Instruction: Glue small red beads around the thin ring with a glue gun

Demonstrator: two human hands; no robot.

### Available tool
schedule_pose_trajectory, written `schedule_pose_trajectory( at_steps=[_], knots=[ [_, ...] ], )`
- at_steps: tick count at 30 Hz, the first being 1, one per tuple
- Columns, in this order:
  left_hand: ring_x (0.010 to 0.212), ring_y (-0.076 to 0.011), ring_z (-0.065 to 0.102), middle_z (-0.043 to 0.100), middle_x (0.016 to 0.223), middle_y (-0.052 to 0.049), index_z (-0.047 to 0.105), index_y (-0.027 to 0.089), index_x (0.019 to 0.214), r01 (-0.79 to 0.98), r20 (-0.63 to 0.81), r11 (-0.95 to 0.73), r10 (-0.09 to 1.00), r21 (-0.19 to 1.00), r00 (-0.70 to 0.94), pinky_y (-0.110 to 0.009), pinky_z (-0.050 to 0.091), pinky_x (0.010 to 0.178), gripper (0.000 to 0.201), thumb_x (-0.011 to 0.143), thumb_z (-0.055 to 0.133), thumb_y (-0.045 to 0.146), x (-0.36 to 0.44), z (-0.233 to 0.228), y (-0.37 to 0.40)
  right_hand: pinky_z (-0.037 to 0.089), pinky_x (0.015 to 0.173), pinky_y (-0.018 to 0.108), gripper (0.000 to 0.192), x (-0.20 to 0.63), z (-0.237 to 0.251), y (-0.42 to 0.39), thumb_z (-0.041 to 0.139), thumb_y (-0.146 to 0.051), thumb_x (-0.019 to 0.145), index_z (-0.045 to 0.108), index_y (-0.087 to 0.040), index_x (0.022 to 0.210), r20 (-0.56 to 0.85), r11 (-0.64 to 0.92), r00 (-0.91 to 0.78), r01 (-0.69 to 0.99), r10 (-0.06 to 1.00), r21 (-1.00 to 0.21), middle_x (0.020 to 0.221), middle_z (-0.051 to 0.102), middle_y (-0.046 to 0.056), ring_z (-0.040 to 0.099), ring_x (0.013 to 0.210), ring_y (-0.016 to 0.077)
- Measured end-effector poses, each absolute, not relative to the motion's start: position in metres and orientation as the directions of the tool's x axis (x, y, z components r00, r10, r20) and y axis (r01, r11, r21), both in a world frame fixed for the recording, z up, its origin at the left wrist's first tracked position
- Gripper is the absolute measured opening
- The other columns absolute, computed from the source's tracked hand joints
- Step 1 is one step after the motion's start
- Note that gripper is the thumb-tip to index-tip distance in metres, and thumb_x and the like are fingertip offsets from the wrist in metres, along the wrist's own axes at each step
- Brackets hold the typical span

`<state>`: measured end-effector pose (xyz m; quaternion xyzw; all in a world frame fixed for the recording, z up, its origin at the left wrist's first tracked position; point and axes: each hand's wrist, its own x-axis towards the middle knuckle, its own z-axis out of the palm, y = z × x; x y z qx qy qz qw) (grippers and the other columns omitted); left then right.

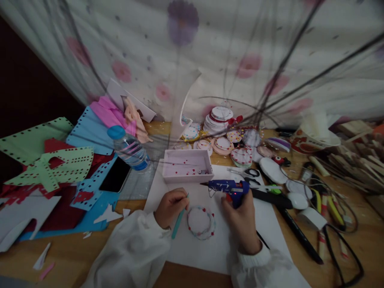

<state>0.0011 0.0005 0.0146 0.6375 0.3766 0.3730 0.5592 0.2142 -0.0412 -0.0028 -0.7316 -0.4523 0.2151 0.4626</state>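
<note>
Your left hand (170,207) is closed on a teal stick (179,221) at the left edge of the decorated paper ring (201,222); your right hand (242,222) is clamped on the blue glue gun (228,187) just right of it; white sheet (207,248) lies bare around the ring; pink tray (187,165) borders it behind.

On the counter (75,252) a paper sheet (210,248) lies right before me, with a decorated disc (201,222) on its middle between my left hand (170,207), which holds a stick (179,221), and my right hand (241,222), which grips a glue gun (228,186) just behind the disc. Behind the sheet sits a shallow box (187,165), a bottle (129,149) and a phone (115,180) to its left, with stacked discs (220,118) farther back. Scissors (246,173) lie right of the box.
</note>
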Motion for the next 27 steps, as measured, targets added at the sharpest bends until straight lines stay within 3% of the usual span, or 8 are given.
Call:
schedule_pose_trajectory(
  at_steps=[4, 7, 11, 14, 17, 22, 25, 27],
  knots=[
    [0.061, -0.0136, 0.047, 0.045, 0.059, 0.0, 0.052, 0.016, 0.049, 0.104, 0.011, -0.059, 0.912, 0.993, 0.41, -0.027, 0.036, 0.062, 0.032, 0.08, 0.05, 0.024, 0.001, 0.02, 0.001, 0.047, 0.067, 0.037, 0.042, 0.221, -0.011, -0.037, 0.063, -0.038, 0.069, 0.045, -0.018, 0.102, 0.108, -0.146, 0.369, 0.597, 0.923, -0.789, 0.085, 0.058, 0.006, 0.057, 0.073, 0.022],
    [0.062, -0.0139, 0.047, 0.046, 0.059, 0.0, 0.053, 0.016, 0.05, 0.093, -0.004, -0.034, 0.924, 0.995, 0.382, -0.027, 0.035, 0.063, 0.031, 0.08, 0.05, 0.026, 0.0, 0.021, 0.0, 0.047, 0.072, 0.042, 0.045, 0.222, -0.018, -0.034, 0.062, -0.041, 0.072, 0.046, -0.014, 0.105, 0.246, -0.054, 0.314, 0.708, 0.917, -0.704, 0.089, 0.056, 0.011, 0.056, 0.081, 0.0258],
    [0.059, -0.0126, 0.043, 0.046, 0.059, 0.001, 0.055, 0.016, 0.052, 0.057, -0.065, 0.052, 0.962, 0.997, 0.267, -0.026, 0.033, 0.061, 0.03, 0.08, 0.05, 0.027, 0.0, 0.021, -0.004, 0.044, 0.076, 0.047, 0.046, 0.223, -0.014, -0.033, 0.061, -0.042, 0.074, 0.048, -0.011, 0.106, 0.45, 0.016, 0.331, 0.792, 0.829, -0.611, 0.091, 0.054, 0.013, 0.053, 0.085, 0.0283],
    [0.058, -0.012, 0.042, 0.047, 0.058, 0.001, 0.056, 0.016, 0.054, 0.007, -0.138, 0.139, 0.983, 0.99, 0.118, -0.025, 0.033, 0.059, 0.029, 0.08, 0.051, 0.029, 0.003, 0.027, -0.01, 0.044, 0.075, 0.043, 0.036, 0.217, 0.001, -0.039, 0.06, -0.034, 0.077, 0.048, -0.015, 0.106, 0.536, 0.114, 0.381, 0.727, 0.754, -0.677, 0.094, 0.053, 0.01, 0.051, 0.083, 0.0242],
    [0.057, -0.0116, 0.042, 0.05, 0.056, 0.001, 0.058, 0.016, 0.055, -0.031, -0.213, 0.214, 0.977, 0.976, 0.021, -0.023, 0.034, 0.056, 0.028, 0.078, 0.054, 0.032, 0.01, 0.042, -0.018, 0.044, 0.072, 0.037, 0.023, 0.204, 0.015, -0.055, 0.056, -0.02, 0.079, 0.047, -0.02, 0.1, 0.622, 0.377, 0.323, 0.571, 0.714, -0.729, 0.088, 0.05, 0.004, 0.05, 0.077, 0.0188],
    [0.052, -0.0105, 0.041, 0.051, 0.051, 0.001, 0.062, 0.016, 0.052, 0.057, -0.207, 0.206, 0.978, 0.977, 0.003, -0.022, 0.032, 0.052, 0.026, 0.074, 0.055, 0.028, 0.034, 0.075, -0.031, 0.044, 0.072, 0.038, 0.039, 0.182, 0.02, -0.076, 0.059, -0.011, 0.07, 0.046, -0.021, 0.105, 0.739, 0.669, -0.044, 0.462, 0.673, -0.582, 0.091, 0.054, 0.005, 0.053, 0.083, 0.0205],
    [0.052, -0.0107, 0.043, 0.05, 0.048, 0.002, 0.061, 0.015, 0.049, 0.094, -0.167, 0.162, 0.985, 0.982, 0.041, -0.022, 0.033, 0.051, 0.024, 0.071, 0.055, 0.024, 0.052, 0.083, -0.04, 0.042, 0.066, 0.035, 0.032, 0.179, 0.018, -0.077, 0.059, -0.01, 0.07, 0.053, -0.024, 0.097, 0.761, 0.723, -0.196, 0.522, 0.618, -0.453, 0.086, 0.057, 0.003, 0.053, 0.076, 0.0191],
    [0.053, -0.0113, 0.045, 0.051, 0.049, 0.002, 0.06, 0.015, 0.049, 0.104, -0.155, 0.147, 0.985, 0.984, 0.072, -0.023, 0.035, 0.052, 0.023, 0.07, 0.055, 0.024, 0.062, 0.082, -0.044, 0.041, 0.064, 0.034, 0.028, 0.182, 0.015, -0.075, 0.057, -0.01, 0.073, 0.055, -0.027, 0.096, 0.78, 0.711, -0.184, 0.571, 0.598, -0.41, 0.082, 0.058, 0.002, 0.053, 0.073, 0.0186]
  ],
)
